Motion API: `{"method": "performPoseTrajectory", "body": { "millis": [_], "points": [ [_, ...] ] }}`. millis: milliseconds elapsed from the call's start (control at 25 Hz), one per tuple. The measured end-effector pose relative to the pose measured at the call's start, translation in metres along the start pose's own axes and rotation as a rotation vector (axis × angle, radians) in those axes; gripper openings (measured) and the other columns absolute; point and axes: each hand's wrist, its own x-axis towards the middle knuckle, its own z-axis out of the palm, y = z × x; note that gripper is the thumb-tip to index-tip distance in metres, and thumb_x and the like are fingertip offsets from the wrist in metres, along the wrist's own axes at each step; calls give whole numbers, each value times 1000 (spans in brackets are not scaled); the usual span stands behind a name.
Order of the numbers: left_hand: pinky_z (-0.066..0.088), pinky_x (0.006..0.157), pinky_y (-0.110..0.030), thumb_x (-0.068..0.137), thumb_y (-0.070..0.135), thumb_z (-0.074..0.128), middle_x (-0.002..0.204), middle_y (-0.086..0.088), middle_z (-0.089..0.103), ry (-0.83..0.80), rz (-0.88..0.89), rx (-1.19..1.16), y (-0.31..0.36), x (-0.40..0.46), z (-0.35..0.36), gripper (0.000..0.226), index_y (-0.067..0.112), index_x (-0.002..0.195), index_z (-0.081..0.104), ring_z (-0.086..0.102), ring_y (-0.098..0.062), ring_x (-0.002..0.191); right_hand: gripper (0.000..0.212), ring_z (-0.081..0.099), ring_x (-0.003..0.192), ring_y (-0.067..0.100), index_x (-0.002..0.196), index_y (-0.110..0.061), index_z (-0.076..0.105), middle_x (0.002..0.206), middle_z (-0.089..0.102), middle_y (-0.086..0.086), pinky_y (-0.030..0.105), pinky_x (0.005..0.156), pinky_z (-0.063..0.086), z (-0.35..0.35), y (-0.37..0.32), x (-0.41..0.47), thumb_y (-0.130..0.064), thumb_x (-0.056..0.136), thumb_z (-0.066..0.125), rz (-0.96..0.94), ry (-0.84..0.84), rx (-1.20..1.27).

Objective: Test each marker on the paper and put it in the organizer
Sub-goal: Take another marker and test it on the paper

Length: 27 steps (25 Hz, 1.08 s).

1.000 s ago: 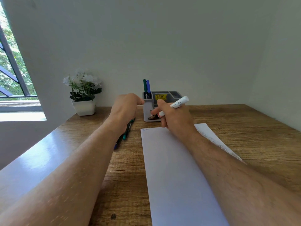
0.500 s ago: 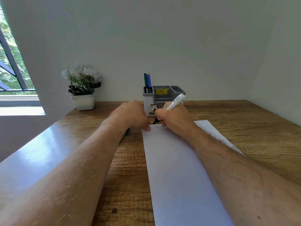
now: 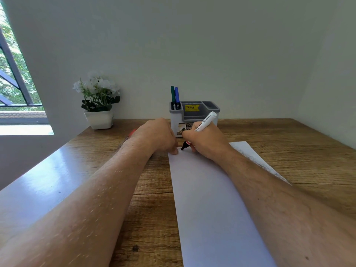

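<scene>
Head view: your right hand (image 3: 207,143) grips a white marker (image 3: 204,123), tip on the paper's (image 3: 212,199) far corner; your curled left hand (image 3: 159,135) pins that edge, its hold unclear. Testing underway; next, cap it and reach the grey organizer (image 3: 194,114) just behind.

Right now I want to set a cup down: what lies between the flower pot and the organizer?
In the head view, only bare wooden desk shows between the flower pot and the organizer; the left hand sits just in front of that stretch.
</scene>
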Motion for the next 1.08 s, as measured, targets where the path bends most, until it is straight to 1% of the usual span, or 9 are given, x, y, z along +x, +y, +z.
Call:
{"method": "performPoseTrajectory", "body": {
  "millis": [160,320,400,520,680,800,880,1000,1080],
  "points": [
    [48,99,-39,76,33,81,119,1,67,-3,-3,-2,-1,2,1,41,22,115,73,59,-21,111,26,60,69,9,98,-16,62,81,65,-1,13,49,37,3,1,0,-36,82,65,-11,20,-36],
    [49,98,-40,75,32,82,117,1,67,4,-9,-12,-1,4,2,40,22,113,73,59,-21,110,26,58,70,11,97,-16,60,77,56,-5,13,48,37,1,1,2,-34,81,66,-7,31,-17],
    [49,97,-40,75,32,82,116,1,67,3,-11,-12,-1,4,2,40,22,113,73,60,-21,110,27,59,72,12,98,-17,59,78,58,-5,15,49,37,2,1,2,-35,81,66,-3,34,-20],
    [49,97,-38,75,32,82,118,1,67,0,-11,-14,-2,4,2,40,23,113,73,59,-20,111,29,59,69,9,100,-17,60,81,61,-4,13,48,36,3,1,1,-38,82,66,-9,26,-41],
    [48,96,-38,77,32,81,118,1,67,-3,-3,-14,-2,4,2,38,23,113,74,59,-21,111,27,58,68,9,97,-18,60,78,56,-8,9,44,35,2,1,2,-37,79,68,-5,62,-22],
    [47,97,-38,77,31,80,120,1,66,-9,-1,-19,-2,3,1,37,24,113,74,58,-21,113,31,58,72,11,101,-15,62,81,57,-6,12,48,37,3,0,1,-36,79,67,-16,27,-21],
    [47,95,-36,77,30,80,118,1,67,-3,2,-22,-2,2,1,33,26,110,75,58,-20,112,32,58,71,9,100,-14,61,80,57,-7,13,48,37,1,0,1,-36,77,68,-4,58,2],
    [47,90,-35,77,28,81,113,3,67,-4,7,-55,-2,1,0,27,27,104,76,58,-19,108,29,55,68,7,98,-18,57,78,53,-10,14,46,35,-3,-1,0,-36,77,69,43,94,26],
    [48,82,-32,78,28,80,107,4,69,20,-3,-120,-4,2,0,20,28,98,77,59,-16,100,21,54,64,6,88,-19,57,74,54,-8,12,40,36,-5,-1,0,-33,78,69,35,75,45]
  ]
}}
